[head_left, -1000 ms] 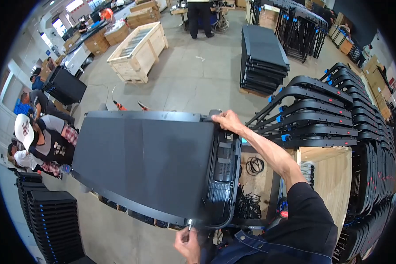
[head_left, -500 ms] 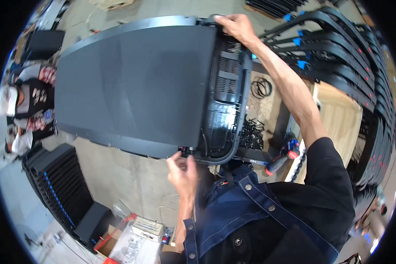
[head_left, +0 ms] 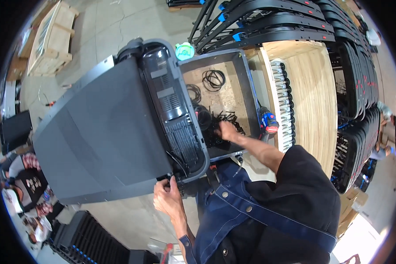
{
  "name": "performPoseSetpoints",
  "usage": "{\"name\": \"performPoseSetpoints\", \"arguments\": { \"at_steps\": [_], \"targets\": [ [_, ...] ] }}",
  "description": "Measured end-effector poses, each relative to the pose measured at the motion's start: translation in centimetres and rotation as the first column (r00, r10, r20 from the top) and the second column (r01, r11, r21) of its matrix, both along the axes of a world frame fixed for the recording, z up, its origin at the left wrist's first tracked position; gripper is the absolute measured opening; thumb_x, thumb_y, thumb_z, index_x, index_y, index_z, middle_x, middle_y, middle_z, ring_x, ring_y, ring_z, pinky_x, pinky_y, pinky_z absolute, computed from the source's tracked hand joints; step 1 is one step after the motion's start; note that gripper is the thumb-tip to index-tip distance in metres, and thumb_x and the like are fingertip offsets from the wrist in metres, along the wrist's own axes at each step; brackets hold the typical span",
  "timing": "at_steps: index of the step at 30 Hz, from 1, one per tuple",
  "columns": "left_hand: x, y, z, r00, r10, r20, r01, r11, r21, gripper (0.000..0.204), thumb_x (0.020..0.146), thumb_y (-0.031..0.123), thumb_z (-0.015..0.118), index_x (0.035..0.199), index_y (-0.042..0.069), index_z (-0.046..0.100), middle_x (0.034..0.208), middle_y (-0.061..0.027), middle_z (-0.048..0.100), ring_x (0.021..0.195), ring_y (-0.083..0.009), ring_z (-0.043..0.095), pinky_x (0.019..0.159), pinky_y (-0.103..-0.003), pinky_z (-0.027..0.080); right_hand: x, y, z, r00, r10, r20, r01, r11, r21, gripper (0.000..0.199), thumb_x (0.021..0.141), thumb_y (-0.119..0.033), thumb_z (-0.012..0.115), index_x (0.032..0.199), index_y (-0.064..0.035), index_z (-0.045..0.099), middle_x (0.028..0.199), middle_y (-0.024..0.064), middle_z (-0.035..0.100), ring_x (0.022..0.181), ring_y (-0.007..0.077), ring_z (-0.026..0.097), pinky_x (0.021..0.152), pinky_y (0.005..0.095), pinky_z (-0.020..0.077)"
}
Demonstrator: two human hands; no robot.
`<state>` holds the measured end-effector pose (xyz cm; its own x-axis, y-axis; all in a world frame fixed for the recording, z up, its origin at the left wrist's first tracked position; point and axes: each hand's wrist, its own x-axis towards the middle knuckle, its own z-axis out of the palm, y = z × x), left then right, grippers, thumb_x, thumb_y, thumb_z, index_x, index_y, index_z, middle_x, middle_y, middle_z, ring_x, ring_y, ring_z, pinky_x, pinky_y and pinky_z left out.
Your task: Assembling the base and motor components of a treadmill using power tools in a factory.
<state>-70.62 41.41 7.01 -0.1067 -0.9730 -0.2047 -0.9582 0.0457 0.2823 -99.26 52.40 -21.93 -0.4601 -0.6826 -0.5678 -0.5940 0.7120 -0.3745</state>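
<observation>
A treadmill deck with a dark grey belt (head_left: 105,127) lies in front of me, its motor housing end towards the right. My left hand (head_left: 168,200) is at the deck's near right corner, thumb and fingers closed round a small dark part that I cannot make out. To the right stands a shallow grey-walled tray (head_left: 246,83) with a wooden bottom. My right hand (head_left: 227,131) reaches into it, fingers bent down into a pile of small black bolt-like pieces (head_left: 229,116). Its fingertips are hidden among them. Black cable loops (head_left: 214,80) lie farther back in the tray.
A blue-and-red power drill (head_left: 268,121) stands by the tray's right wall. Beyond it is a wooden crate (head_left: 312,97) with a row of metal parts. Black frames (head_left: 281,22) are stacked at the back right. Several people are at the far left, including a person (head_left: 31,182) in black.
My right hand has left the deck's far corner and come down into the tray. The left hand has closed at the near corner. The view has shifted right.
</observation>
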Motion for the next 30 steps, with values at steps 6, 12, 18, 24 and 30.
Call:
{"name": "performPoseSetpoints", "arguments": {
  "at_steps": [6,12,18,24,30],
  "targets": [
    [1.6,0.7,-0.4,0.998,-0.043,-0.043,0.042,0.999,-0.015,0.027,0.084,0.032,0.082,0.084,0.007,0.072,0.071,-0.0090,0.067,0.060,-0.0288,0.063,0.058,-0.043,0.049,3.7,0.3,0.6,0.978,-0.209,0.023,0.207,0.975,0.079,0.017,0.082,-0.011,0.069,0.093,0.0013,0.072,0.094,0.0280,0.072,0.098,0.0454,0.070,0.087,0.0545,0.0561],
    [3.1,-0.5,0.6,0.966,-0.102,-0.236,0.121,0.990,0.068,0.024,0.086,0.028,0.080,0.091,0.005,0.075,0.064,-0.0071,0.069,0.057,-0.0237,0.065,0.061,-0.038,0.051,3.2,2.9,-1.4,0.953,-0.300,-0.041,0.298,0.954,-0.042,0.020,0.075,-0.010,0.073,0.093,0.0001,0.074,0.093,0.0238,0.073,0.082,0.0403,0.072,0.072,0.0482,0.0588],
    [7.1,-4.5,0.6,0.724,-0.459,-0.515,0.497,0.865,-0.071,0.013,0.092,0.006,0.073,0.105,0.004,0.074,0.091,-0.0098,0.070,0.078,-0.0198,0.063,0.070,-0.029,0.049,4.7,3.5,16.9,0.500,-0.490,0.715,0.835,0.491,-0.248,0.016,0.094,-0.016,0.071,0.099,-0.0015,0.071,0.081,0.0027,0.069,0.064,0.0102,0.066,0.056,0.0271,0.0555],
    [2.1,-10.2,1.9,-0.039,-0.998,-0.045,0.966,-0.026,-0.256,0.036,0.080,-0.001,0.065,0.115,0.005,0.069,0.116,-0.0119,0.064,0.118,-0.0320,0.056,0.106,-0.045,0.043,13.0,0.3,28.5,0.957,0.098,0.272,0.078,0.818,-0.570,0.018,0.091,-0.016,0.070,0.100,-0.0006,0.069,0.088,0.0163,0.070,0.083,0.0332,0.069,0.077,0.0421,0.0538],
    [-1.8,-12.6,-0.2,-0.466,-0.883,0.050,0.884,-0.467,-0.004,0.025,0.076,0.005,0.066,0.100,0.005,0.066,0.109,-0.0100,0.062,0.113,-0.0311,0.058,0.100,-0.043,0.046,15.2,-2.1,27.1,0.968,0.251,0.000,-0.211,0.815,-0.540,0.015,0.085,-0.010,0.068,0.087,0.0012,0.059,0.093,0.0179,0.060,0.085,0.0412,0.065,0.070,0.0490,0.0504]
  ]
}}
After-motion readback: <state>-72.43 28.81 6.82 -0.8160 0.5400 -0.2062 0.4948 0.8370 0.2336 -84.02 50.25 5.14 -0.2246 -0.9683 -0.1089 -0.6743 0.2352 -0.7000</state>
